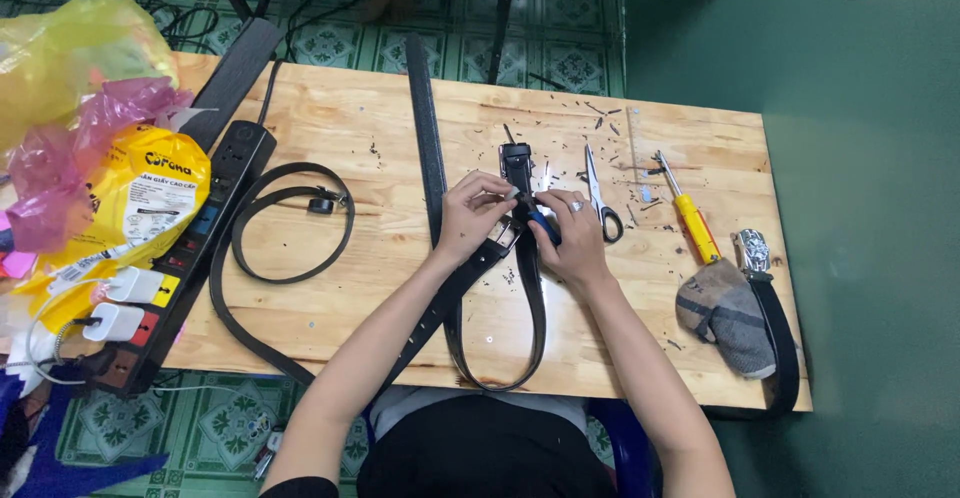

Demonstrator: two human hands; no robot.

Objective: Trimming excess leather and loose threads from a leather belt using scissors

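Note:
My left hand (470, 216) pinches a small part at the end of a black leather belt (528, 298) that loops toward me on the wooden table (380, 138). My right hand (572, 233), with a ring on one finger, grips a small blue-handled tool (543, 224) pressed against the same belt end. A black buckle piece (516, 161) lies just beyond the fingers. Both hands meet at the middle of the table.
Scissors (601, 198) and a yellow-handled screwdriver (690, 216) lie to the right, near a folded cloth (725, 310) and another belt with a silver buckle (753, 251). A long strap (426, 128) and a coiled belt (290, 223) lie left. A power strip (190, 248) and plastic bags (80, 88) fill the left edge.

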